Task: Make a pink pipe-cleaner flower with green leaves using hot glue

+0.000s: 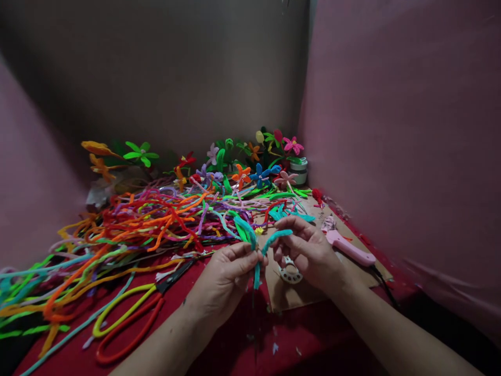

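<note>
My left hand [230, 269] pinches the base of a pipe-cleaner flower [245, 228] with turquoise petals, some green and a small yellow centre. A thin dark stem hangs below the fingers. Thumb and fingers of my right hand [307, 250] close around one turquoise petal [274, 237], which bends out to the right. Another petal points down beneath the left fingertips. Just behind the right hand lie loose turquoise petal pieces [301, 214]. Under it, partly covered, a white ring-shaped piece with holes [290, 273] rests on the cardboard.
Loose coloured pipe cleaners [156, 219] heap up at left. Scissors [129, 318] with yellow and red handles lie on the red cloth [219, 350]. A pink glue gun [350, 248] with a black cord rests on the cardboard [282, 303]. Finished flowers [241, 176] stand along the back wall.
</note>
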The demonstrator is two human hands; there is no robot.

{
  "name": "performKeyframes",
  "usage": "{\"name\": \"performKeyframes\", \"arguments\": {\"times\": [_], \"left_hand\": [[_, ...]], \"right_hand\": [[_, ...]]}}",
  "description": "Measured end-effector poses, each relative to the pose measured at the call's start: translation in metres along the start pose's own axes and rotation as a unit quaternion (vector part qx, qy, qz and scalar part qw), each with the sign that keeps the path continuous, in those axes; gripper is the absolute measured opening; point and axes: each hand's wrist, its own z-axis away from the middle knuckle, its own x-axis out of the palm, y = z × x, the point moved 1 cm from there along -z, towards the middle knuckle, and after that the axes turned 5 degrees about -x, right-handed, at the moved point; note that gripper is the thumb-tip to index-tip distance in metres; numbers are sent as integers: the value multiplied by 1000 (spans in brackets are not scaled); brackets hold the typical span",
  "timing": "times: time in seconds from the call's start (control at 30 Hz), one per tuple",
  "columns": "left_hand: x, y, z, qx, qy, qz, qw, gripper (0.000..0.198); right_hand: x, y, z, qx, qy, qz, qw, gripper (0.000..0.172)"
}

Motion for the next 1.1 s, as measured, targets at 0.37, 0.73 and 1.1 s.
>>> {"name": "performKeyframes", "arguments": {"times": [0.37, 0.73, 1.1], "left_hand": [[1, 0, 2, 6, -1, -50, 999, 7], [4, -1, -1, -19, 22, -52, 998, 9], [2, -9, 0, -42, 11, -62, 997, 19]], "right_hand": [[4, -6, 8, 44, 27, 41, 998, 8], [-9, -5, 11, 35, 28, 16, 999, 23], [-34, -18, 41, 21, 57, 136, 989, 22]]}}
